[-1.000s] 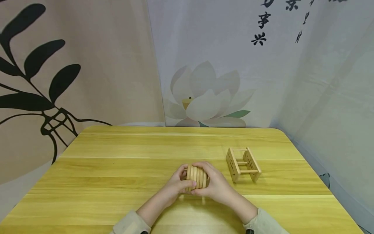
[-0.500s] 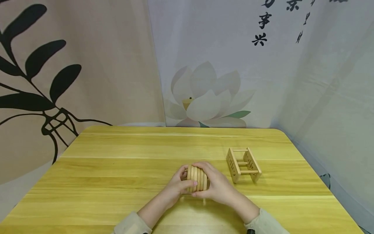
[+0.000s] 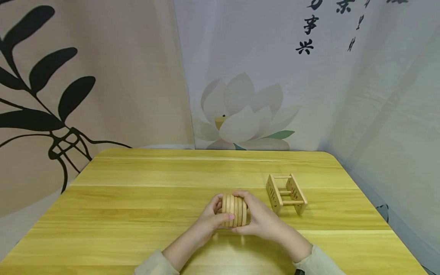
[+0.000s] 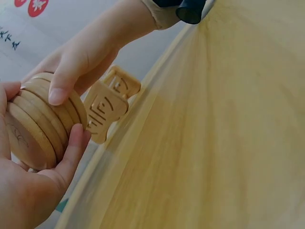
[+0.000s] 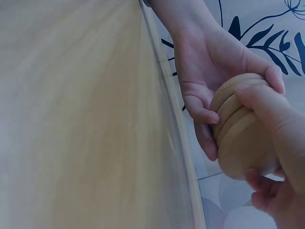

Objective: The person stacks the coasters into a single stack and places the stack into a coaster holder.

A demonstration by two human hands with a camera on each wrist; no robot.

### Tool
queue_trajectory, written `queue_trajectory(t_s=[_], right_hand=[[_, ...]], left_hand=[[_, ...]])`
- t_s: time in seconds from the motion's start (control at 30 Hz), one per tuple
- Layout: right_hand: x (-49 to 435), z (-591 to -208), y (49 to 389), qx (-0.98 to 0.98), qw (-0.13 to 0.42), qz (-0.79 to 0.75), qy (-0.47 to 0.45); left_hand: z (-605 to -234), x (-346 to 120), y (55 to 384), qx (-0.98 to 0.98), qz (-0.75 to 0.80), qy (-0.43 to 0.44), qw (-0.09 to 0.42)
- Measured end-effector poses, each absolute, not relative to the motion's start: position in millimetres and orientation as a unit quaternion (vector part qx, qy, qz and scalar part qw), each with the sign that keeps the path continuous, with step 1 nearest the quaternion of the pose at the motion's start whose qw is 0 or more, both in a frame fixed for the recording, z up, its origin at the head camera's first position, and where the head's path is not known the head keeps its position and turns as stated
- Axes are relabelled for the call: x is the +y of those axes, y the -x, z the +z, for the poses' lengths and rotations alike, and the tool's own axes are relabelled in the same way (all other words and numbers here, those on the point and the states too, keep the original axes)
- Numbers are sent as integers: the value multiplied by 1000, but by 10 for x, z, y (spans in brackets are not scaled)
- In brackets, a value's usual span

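Note:
A stack of several round wooden coasters point(image 3: 235, 210) is held on edge between both hands above the table. My left hand point(image 3: 207, 219) grips the stack from the left, its thumb lying across the coasters' edges. From the right, my right hand point(image 3: 262, 219) holds it with fingers at the top rim and thumb below. In the left wrist view, faint line markings show on the outer face of the end coaster point(image 4: 27, 136). The right wrist view shows a plain face on the opposite end coaster point(image 5: 248, 148). The coasters' lower edges are partly hidden by fingers.
A small wooden rack point(image 3: 274, 194) with slotted side panels and round crossbars stands on the table to the right, beyond the right hand. The wood-grain table point(image 3: 137, 214) reaches back to a printed curtain point(image 3: 137, 76).
The stack and both hands have shifted slightly right. The right palm has drawn back a little from the stack, and the rightmost coaster now stands slightly apart from the others. The rack has not moved.

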State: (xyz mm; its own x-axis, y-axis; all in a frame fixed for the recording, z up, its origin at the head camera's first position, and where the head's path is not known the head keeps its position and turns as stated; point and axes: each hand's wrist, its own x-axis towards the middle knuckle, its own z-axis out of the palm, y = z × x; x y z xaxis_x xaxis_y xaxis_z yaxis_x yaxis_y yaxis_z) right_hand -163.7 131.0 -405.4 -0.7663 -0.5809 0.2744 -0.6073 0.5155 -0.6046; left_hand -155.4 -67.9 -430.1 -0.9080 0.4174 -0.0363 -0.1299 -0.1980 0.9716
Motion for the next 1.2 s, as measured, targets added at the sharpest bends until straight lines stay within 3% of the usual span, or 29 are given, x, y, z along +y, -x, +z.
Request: queue_trajectory(t_s=[0.47,1.07,1.2], right_hand=[[1349,-4036,1623,-848,129,352,-374],[1387,-4010,1626,-817,133,408,-386],[1386,-4013,1630,-808,157,411,-391]], left_hand=[[-4266,-658,1504,606,764,-161,154],[-4133,-608,1501,618,755,-174,134],[-4111,-610,1511,636,741,-181,119]])
